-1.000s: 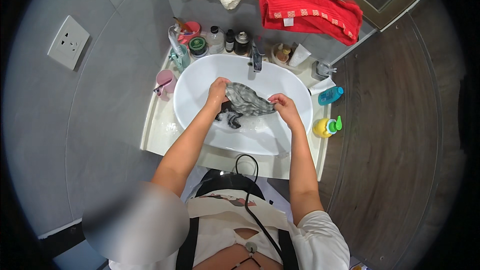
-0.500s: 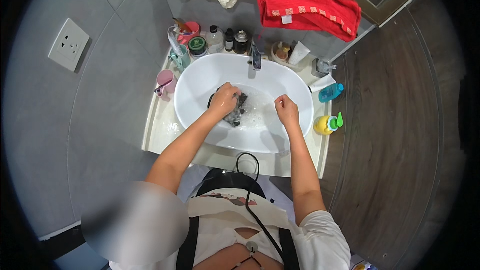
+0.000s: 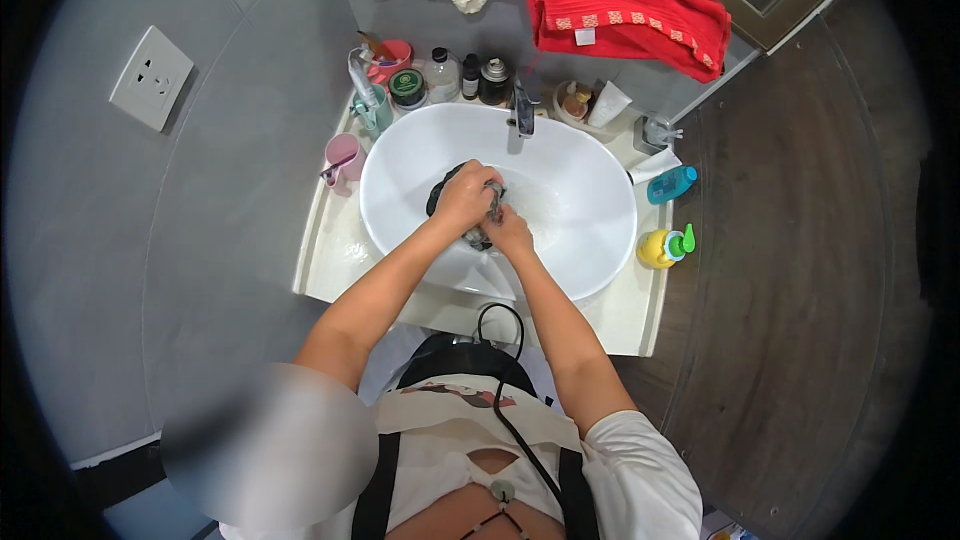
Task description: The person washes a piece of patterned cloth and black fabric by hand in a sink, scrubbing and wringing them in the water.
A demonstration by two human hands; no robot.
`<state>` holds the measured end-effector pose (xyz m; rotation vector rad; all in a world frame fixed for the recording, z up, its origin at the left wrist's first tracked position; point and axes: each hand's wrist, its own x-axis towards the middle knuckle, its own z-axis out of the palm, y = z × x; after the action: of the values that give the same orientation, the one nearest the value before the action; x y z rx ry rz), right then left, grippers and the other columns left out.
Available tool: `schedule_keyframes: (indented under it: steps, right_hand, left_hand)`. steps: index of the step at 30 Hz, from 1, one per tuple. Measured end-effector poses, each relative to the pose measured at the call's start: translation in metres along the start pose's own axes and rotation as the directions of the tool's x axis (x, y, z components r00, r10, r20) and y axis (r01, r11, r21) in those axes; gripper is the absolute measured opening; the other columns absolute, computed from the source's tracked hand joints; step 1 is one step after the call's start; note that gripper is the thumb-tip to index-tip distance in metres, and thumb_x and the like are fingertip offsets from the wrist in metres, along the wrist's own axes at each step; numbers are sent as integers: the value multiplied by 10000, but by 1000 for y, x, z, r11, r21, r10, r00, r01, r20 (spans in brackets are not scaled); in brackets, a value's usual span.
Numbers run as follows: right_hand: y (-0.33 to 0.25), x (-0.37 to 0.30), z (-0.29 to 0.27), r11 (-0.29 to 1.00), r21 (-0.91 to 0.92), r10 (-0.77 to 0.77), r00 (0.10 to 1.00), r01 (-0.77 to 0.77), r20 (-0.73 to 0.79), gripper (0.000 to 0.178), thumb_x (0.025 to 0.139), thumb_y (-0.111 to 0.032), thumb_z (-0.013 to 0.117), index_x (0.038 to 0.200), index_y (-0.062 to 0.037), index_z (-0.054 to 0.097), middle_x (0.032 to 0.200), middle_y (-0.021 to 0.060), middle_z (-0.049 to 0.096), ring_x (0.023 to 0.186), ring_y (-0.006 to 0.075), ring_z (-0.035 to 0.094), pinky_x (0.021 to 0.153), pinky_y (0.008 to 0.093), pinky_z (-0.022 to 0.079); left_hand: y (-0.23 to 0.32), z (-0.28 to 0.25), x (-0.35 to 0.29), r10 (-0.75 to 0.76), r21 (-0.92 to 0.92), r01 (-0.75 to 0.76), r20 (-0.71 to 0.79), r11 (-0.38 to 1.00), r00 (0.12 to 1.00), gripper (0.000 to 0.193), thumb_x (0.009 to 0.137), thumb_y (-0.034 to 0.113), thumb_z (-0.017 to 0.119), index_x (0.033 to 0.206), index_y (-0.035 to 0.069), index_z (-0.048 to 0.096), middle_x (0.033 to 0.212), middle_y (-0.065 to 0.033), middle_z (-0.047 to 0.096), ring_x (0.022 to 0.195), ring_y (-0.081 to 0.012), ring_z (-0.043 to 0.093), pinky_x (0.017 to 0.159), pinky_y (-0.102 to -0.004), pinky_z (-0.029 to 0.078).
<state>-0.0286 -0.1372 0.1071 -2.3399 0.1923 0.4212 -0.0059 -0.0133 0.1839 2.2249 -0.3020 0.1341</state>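
Observation:
A dark, wet, sudsy cloth (image 3: 495,202) lies bunched up in the left half of the white oval washbasin (image 3: 592,250). My left hand (image 3: 464,196) is closed over it from the left, with dark folds showing on both sides. My right hand (image 3: 509,231) grips the lower right edge of the same cloth, close beside the left. What garment or fabric it is, I cannot make out. Thin foam (image 3: 545,210) floats in the basin to the right of my hands.
The tap (image 3: 523,115) stands at the basin's back rim. Jars and bottles line the back left, including a green-lidded jar (image 3: 407,88). A pink cup (image 3: 345,157) stands left; a blue bottle (image 3: 672,184) and yellow pump bottle (image 3: 665,247) stand right. A red towel (image 3: 625,15) hangs above.
My right hand has moved left from the basin's right side and now holds the cloth beside my left hand. The foam on the water looks thinner.

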Motion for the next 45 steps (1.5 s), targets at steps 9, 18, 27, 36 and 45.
schedule_keyframes:
  steps: [9, 18, 27, 36, 45]
  right_hand:
    - [19, -1, -75, 947, 167, -223, 937, 274, -269, 218, 635, -60, 595, 847, -110, 603, 716, 107, 566, 663, 230, 564, 607, 326, 446]
    - [31, -22, -159, 922, -361, -270, 904, 143, -330, 207, 662, -39, 555, 854, -111, 585, 845, 97, 558, 708, 246, 569, 629, 349, 455]
    - [39, 15, -144, 733, 659, -100, 985, 169, -142, 366, 704, 72, 363, 915, -82, 620, 1041, 32, 562, 914, 113, 515, 687, 211, 419]
    - [161, 44, -83, 958, 235, -120, 973, 165, -197, 237, 672, 6, 528, 878, -81, 605, 956, 79, 546, 900, 215, 529, 774, 288, 428]
    - [125, 46, -12, 971, -227, -158, 907, 72, -389, 620, 587, -357, 720, 1108, -94, 509, 1187, 189, 412, 1085, 352, 390, 907, 391, 346]
  left_hand:
    - [-51, -22, -26, 60, 407, -69, 34, 911, 998, 192, 627, -36, 531, 790, 61, 562, 839, -106, 469, 839, -284, 488, 674, -374, 442]
    - [-49, -33, -14, -18, 458, 28, -27, 889, 999, 162, 611, -17, 585, 747, 30, 510, 805, -115, 485, 687, -301, 561, 592, -388, 473]
    - [-43, 7, 39, -452, -566, 497, 232, 658, 862, 213, 691, -45, 547, 875, 60, 565, 821, -29, 523, 743, -113, 519, 611, -248, 464]
    - [-79, 92, -38, -93, -72, 153, 523, 986, 847, 228, 675, 73, 609, 900, 68, 574, 887, -127, 535, 821, -265, 526, 698, -334, 436]
    - [-109, 98, -13, 52, 463, -189, 292, 866, 955, 465, 723, 90, 565, 1164, 97, 418, 1184, -132, 423, 1163, -292, 355, 956, -423, 283]
